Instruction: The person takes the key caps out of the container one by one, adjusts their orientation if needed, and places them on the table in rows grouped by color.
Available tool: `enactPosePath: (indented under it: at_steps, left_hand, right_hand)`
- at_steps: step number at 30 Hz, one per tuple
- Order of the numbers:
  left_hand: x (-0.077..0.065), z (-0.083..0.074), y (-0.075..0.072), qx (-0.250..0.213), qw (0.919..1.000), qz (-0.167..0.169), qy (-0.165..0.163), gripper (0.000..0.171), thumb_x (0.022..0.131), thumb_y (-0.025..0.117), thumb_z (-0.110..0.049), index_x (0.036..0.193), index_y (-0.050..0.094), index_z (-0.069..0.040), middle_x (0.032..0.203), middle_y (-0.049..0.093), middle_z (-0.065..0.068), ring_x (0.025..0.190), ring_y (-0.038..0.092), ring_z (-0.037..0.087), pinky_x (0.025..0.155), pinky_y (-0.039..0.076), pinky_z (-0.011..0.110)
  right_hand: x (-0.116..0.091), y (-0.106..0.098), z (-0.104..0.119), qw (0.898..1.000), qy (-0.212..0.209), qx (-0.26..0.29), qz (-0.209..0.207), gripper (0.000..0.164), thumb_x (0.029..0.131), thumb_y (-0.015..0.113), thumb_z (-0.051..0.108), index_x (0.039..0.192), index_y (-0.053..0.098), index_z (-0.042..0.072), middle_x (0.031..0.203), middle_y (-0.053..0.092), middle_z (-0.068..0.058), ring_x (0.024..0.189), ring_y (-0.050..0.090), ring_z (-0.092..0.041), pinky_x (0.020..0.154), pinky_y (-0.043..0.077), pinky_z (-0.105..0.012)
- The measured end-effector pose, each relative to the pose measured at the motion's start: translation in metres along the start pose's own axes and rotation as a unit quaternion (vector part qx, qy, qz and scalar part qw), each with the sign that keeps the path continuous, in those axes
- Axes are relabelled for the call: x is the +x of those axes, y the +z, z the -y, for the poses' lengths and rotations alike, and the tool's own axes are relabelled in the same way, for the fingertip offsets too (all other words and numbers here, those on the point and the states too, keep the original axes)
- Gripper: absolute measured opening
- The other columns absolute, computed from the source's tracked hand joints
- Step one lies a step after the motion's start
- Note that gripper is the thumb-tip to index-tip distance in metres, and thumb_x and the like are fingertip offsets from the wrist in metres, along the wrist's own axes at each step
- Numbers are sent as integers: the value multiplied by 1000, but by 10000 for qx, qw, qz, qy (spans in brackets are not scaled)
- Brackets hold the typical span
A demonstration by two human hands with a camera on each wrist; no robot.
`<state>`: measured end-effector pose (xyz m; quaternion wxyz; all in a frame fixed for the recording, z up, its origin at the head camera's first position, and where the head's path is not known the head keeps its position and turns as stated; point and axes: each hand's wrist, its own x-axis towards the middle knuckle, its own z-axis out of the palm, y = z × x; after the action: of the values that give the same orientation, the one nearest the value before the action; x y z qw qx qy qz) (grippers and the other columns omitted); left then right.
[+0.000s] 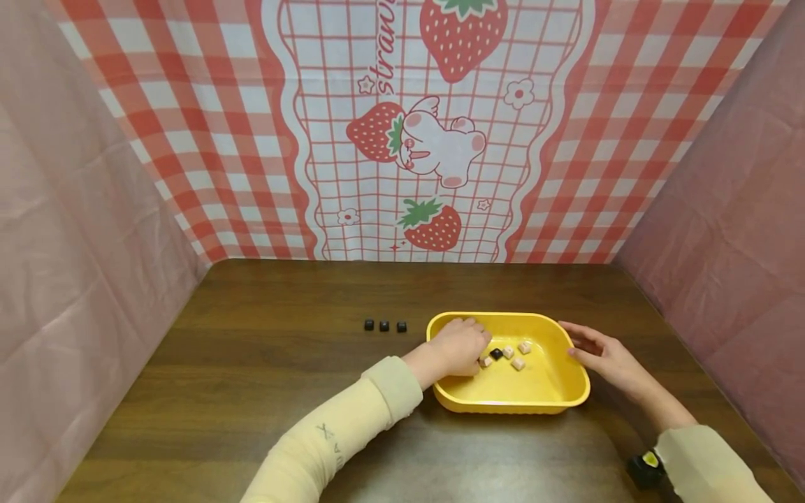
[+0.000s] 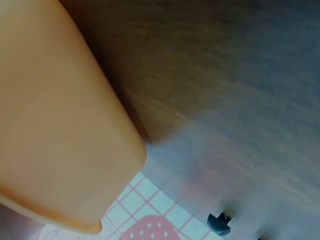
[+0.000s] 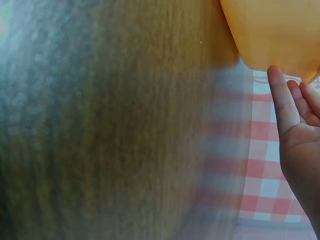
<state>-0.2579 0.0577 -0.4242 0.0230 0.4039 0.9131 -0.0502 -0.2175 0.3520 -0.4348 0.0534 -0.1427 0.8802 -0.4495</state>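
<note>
A yellow plastic basin (image 1: 512, 406) stands on the table. Inside it lie several small beige cube-like pieces (image 1: 518, 364) and a black one (image 1: 496, 354). My left hand (image 1: 454, 346) reaches over the basin's left rim, fingers bent down beside these pieces; its fingertips are hidden, so whether it holds one cannot be told. The left wrist view shows only the basin's outer wall (image 2: 65, 110), not the hand. At the basin's right end, my right hand (image 1: 606, 356) touches the rim and outer wall with fairly straight fingers (image 3: 285, 102).
Left of the basin, three small black cube-like pieces (image 1: 384, 325) sit in a row on the wooden table (image 1: 251, 391). A red-and-white checked cloth (image 1: 226, 140) hangs behind, with pink cloth (image 1: 717, 195) at both sides. A black device (image 1: 646, 469) is by the right sleeve.
</note>
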Motion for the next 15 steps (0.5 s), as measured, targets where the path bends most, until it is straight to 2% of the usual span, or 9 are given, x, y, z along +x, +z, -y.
enactPosePath:
  at_steps: [8, 15]
  left_hand:
    - [-10, 4, -13, 231, 9982, -483, 268, 35, 86, 62, -45, 109, 57, -19, 107, 58, -5, 103, 50, 14, 85, 39, 30]
    - [-22, 12, -25, 317, 9973, -601, 275, 33, 81, 66, -35, 109, 57, -18, 106, 59, -6, 96, 49, 13, 81, 37, 29]
  right_hand:
    - [-1, 0, 1, 10000, 51, -17, -22, 54, 94, 56, 20, 141, 38, 0, 136, 46, -27, 103, 52, 13, 79, 48, -15]
    - [0, 0, -1, 9999, -73, 115, -16, 55, 94, 56, 18, 142, 36, -1, 137, 43, -29, 103, 53, 11, 79, 49, -16]
